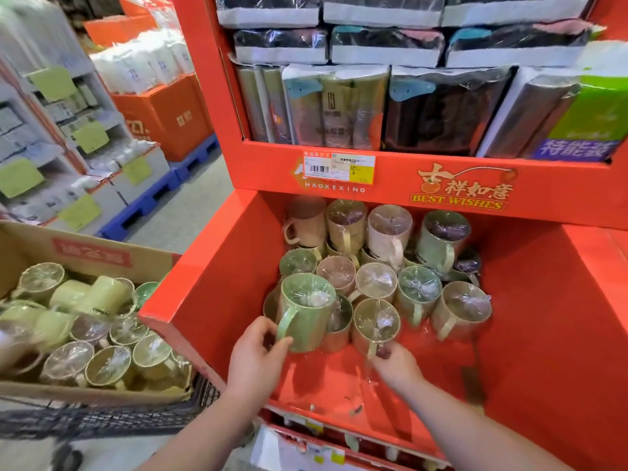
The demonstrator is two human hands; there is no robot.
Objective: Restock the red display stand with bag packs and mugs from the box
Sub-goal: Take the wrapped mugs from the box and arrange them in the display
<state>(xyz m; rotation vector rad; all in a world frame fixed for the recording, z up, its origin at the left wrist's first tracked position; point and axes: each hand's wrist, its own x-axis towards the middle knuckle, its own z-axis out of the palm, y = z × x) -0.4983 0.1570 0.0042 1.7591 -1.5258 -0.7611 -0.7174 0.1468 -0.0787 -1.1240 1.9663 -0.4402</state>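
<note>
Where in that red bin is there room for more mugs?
Bare bin floor lies right of the wrapped mugs, up to the right wall, and along the front, around the left hand gripping a green mug and the right hand pinching the handle of an olive mug. The back left is crowded, mugs stacked.

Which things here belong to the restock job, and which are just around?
Job: red display stand; left hand gripping green mug; right hand holding olive mug; cardboard box with more mugs; bag packs on the upper shelf.
Just around: price label; orange cartons; blue pallet; trolley under the box.
</note>
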